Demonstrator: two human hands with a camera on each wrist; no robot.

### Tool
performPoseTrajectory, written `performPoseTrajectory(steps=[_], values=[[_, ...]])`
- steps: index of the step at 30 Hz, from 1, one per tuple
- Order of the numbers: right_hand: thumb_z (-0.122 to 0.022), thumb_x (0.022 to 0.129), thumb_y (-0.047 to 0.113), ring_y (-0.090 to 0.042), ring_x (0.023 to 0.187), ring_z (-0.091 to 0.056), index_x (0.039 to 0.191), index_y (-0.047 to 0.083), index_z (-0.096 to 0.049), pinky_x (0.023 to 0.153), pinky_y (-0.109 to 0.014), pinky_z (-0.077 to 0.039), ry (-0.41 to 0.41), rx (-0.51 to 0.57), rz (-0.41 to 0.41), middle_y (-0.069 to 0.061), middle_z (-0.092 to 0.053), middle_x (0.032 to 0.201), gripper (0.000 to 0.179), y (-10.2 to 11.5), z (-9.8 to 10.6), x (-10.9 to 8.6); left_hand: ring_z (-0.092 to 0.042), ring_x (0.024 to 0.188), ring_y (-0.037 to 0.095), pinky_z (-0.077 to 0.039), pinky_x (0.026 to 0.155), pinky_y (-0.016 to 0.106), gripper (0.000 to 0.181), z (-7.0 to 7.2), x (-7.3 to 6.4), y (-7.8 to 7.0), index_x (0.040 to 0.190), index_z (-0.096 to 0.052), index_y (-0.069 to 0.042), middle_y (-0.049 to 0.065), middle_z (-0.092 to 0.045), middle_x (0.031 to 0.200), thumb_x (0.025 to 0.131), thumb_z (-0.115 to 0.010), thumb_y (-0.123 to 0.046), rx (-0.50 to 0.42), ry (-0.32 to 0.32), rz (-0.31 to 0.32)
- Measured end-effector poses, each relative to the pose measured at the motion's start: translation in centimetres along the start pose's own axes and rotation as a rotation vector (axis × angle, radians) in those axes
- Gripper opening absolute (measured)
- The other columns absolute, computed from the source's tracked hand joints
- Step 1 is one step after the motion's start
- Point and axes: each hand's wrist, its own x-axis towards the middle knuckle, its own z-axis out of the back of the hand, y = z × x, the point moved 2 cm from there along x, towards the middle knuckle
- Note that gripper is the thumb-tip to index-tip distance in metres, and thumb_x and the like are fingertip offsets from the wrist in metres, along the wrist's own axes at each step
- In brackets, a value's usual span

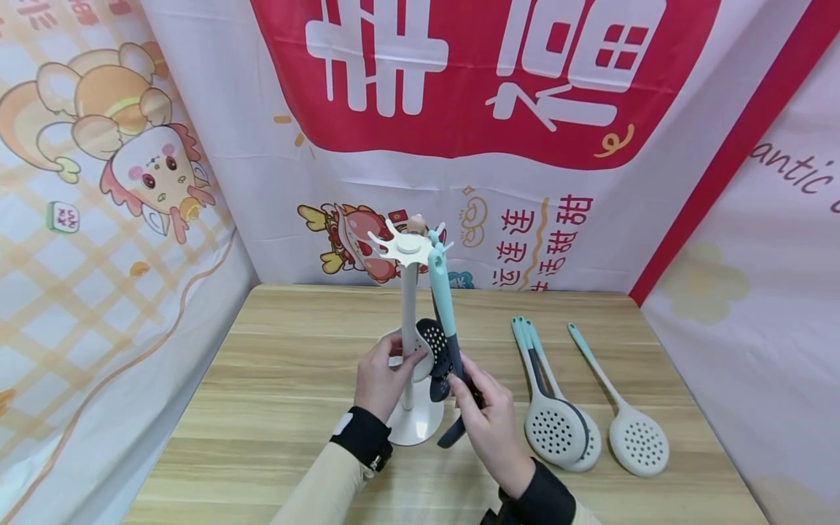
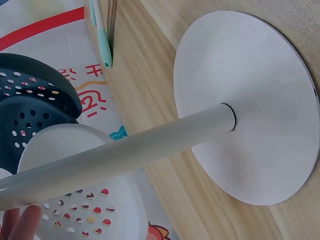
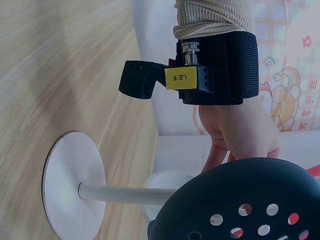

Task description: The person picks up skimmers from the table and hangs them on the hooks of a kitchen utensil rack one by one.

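A white utensil stand (image 1: 407, 306) rises from a round base, with a crown of hooks on top. My left hand (image 1: 380, 379) grips its pole, thumb across the front; in the left wrist view its fingertips (image 2: 27, 222) touch the pole. A white skimmer (image 2: 65, 145) and dark perforated heads (image 1: 434, 341) hang around the pole. My right hand (image 1: 485, 412) pinches the dark lower part of a teal-handled skimmer (image 1: 442, 292), whose top is at a hook on the right. Its dark perforated head (image 3: 240, 200) looms large in the right wrist view; the hand's own fingers are hidden there.
Overlapping teal-handled skimmers (image 1: 558, 430) lie on the wooden table (image 1: 282, 379) to the right. Beyond them lies a separate pale skimmer (image 1: 639, 441). Printed cloth (image 1: 367, 168) hangs along the table's back and sides.
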Motion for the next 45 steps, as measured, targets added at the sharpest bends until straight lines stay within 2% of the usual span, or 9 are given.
performPoseTrajectory(steps=[16,22,29,36,40,45], values=[[-0.062,0.095,0.013,-0.011,0.069,-0.062,0.129,-0.011,-0.064,0.055,-0.026,-0.055,0.015,-0.002,-0.027,-0.018,-0.072,0.090,0.041,-0.2,-0.2,-0.2,-0.072,0.085,0.019,-0.061,0.068,0.027,0.040,0.0,-0.2,0.4,0.114,-0.070,-0.003,0.008,-0.076,0.103,0.083,-0.078,-0.026,-0.035,-0.010,-0.009],[-0.062,0.096,0.014,-0.020,0.065,-0.061,0.128,-0.011,-0.065,0.054,-0.026,-0.053,0.021,0.000,-0.045,-0.014,-0.069,0.083,0.041,-0.4,-0.4,-0.2,-0.072,0.086,0.018,-0.061,0.068,0.027,0.042,0.0,-0.3,0.4,0.115,-0.071,-0.005,0.007,-0.076,0.103,0.084,-0.076,-0.032,-0.040,-0.009,-0.009],[-0.062,0.095,0.017,-0.012,0.068,-0.062,0.128,-0.008,-0.067,0.055,-0.027,-0.054,0.023,0.001,-0.052,-0.010,-0.072,0.087,0.041,-0.7,-0.6,-0.1,-0.073,0.087,0.019,-0.061,0.069,0.028,0.047,0.2,-0.4,0.2,0.117,-0.071,-0.004,0.007,-0.076,0.101,0.085,-0.073,-0.038,-0.037,-0.014,-0.030],[-0.062,0.096,0.023,-0.022,0.073,-0.069,0.130,-0.005,-0.066,0.064,-0.030,-0.060,0.078,0.019,-0.098,-0.006,-0.072,0.087,0.044,-0.9,-0.9,0.1,-0.073,0.088,0.018,-0.061,0.069,0.028,0.046,0.2,-0.4,0.2,0.121,-0.069,-0.005,0.008,-0.076,0.104,0.086,-0.073,-0.035,-0.031,0.003,-0.044],[-0.062,0.096,0.022,-0.026,0.075,-0.070,0.130,-0.007,-0.065,0.065,-0.031,-0.061,0.110,0.005,-0.077,-0.006,-0.072,0.088,0.045,-1.0,-1.1,0.0,-0.073,0.089,0.019,-0.061,0.069,0.029,0.048,0.2,-0.4,0.2,0.122,-0.069,-0.005,0.008,-0.076,0.107,0.087,-0.072,-0.036,-0.025,0.006,-0.053],[-0.063,0.095,0.022,-0.016,0.078,-0.069,0.130,-0.005,-0.066,0.065,-0.030,-0.061,0.123,-0.035,-0.062,-0.004,-0.071,0.089,0.044,-1.3,-1.3,0.0,-0.073,0.089,0.020,-0.061,0.069,0.029,0.048,0.3,-0.4,0.2,0.122,-0.069,-0.004,0.009,-0.076,0.106,0.087,-0.071,-0.037,-0.025,0.001,-0.064]])
